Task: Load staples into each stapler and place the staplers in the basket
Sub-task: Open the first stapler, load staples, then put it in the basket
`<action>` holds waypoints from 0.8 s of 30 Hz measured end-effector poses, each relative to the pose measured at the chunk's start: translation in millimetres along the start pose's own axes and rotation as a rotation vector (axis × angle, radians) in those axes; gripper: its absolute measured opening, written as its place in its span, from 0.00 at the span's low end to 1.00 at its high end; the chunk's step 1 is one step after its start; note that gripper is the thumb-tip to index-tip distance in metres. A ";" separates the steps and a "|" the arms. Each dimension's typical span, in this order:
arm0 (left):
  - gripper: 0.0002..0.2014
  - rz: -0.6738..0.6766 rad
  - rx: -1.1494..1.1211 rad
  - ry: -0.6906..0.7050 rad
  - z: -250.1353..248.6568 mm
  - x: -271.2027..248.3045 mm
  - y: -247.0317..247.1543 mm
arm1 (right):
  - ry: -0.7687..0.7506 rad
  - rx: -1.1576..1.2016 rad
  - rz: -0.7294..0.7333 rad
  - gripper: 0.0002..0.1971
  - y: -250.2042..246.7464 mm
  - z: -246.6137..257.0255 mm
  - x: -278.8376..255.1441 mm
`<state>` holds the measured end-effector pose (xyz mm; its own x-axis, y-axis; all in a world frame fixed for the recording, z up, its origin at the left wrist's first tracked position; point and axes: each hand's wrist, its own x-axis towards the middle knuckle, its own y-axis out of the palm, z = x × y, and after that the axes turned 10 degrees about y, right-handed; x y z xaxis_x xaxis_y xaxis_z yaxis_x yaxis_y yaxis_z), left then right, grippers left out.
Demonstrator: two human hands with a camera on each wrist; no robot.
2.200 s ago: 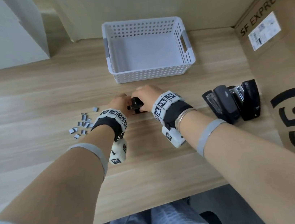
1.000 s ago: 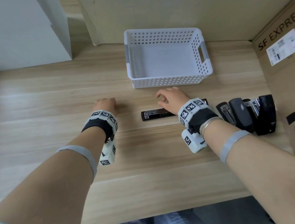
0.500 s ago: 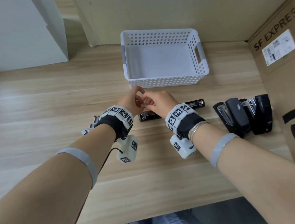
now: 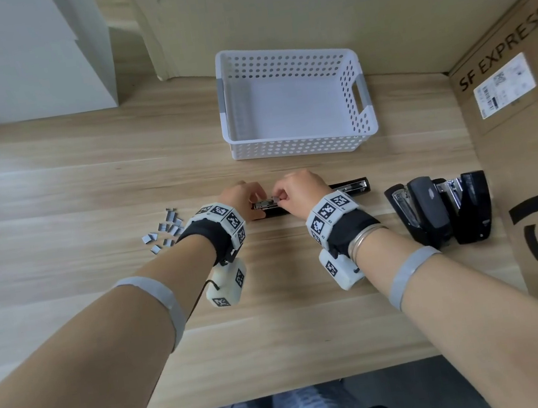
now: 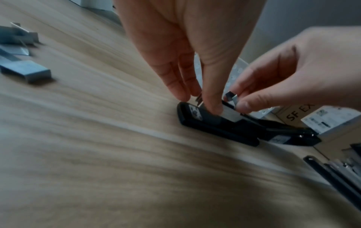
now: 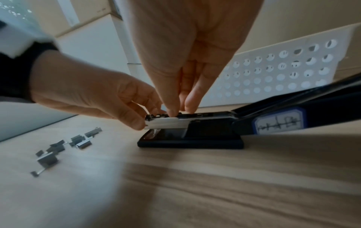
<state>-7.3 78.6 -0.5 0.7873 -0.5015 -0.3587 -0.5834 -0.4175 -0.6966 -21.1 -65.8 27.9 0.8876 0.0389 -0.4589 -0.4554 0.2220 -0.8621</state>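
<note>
The left hand [image 4: 239,196] and right hand [image 4: 300,187] meet over the open stapler [image 4: 350,189] lying on the counter [image 4: 86,195].
The left pinches its magazine's front, the right a staple strip [image 5: 232,96] just above; loose staples [image 4: 164,230] lie left, the basket [image 4: 301,146] behind, other staplers [image 4: 441,210] right.

Both forearms reach forward and angle inward, bringing the two hands close together out front, backs up. The left hand [image 4: 239,197] points its fingers straight down, thumb and fingers pinching the front end of the open stapler [image 4: 350,187]. The right hand [image 4: 301,188] is curled over, thumb and forefinger tips nipping a short staple strip [image 5: 232,96] right beside the left fingertips [image 5: 212,104], and its wrist is cocked up above the knuckles.
</note>
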 end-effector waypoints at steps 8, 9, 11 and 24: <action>0.14 -0.063 -0.007 -0.016 0.1 -2.1 6.6 | -0.028 -0.120 0.023 0.10 0.7 7.1 0.9; 0.14 -0.066 -0.010 -0.016 0.2 -2.1 6.8 | -0.027 -0.133 0.032 0.10 0.8 8.5 2.0; 0.14 -0.069 -0.015 -0.017 0.9 -1.9 7.3 | -0.016 -0.152 0.063 0.09 -0.1 10.8 4.7; 0.13 -0.095 0.001 0.010 2.3 -6.4 11.3 | 0.082 0.044 -0.065 0.09 7.3 -4.3 8.8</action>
<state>-18.5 78.9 -7.5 0.8367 -0.4677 -0.2848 -0.5063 -0.4627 -0.7277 -16.9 -68.0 16.6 0.9059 -0.0561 -0.4198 -0.3921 0.2636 -0.8813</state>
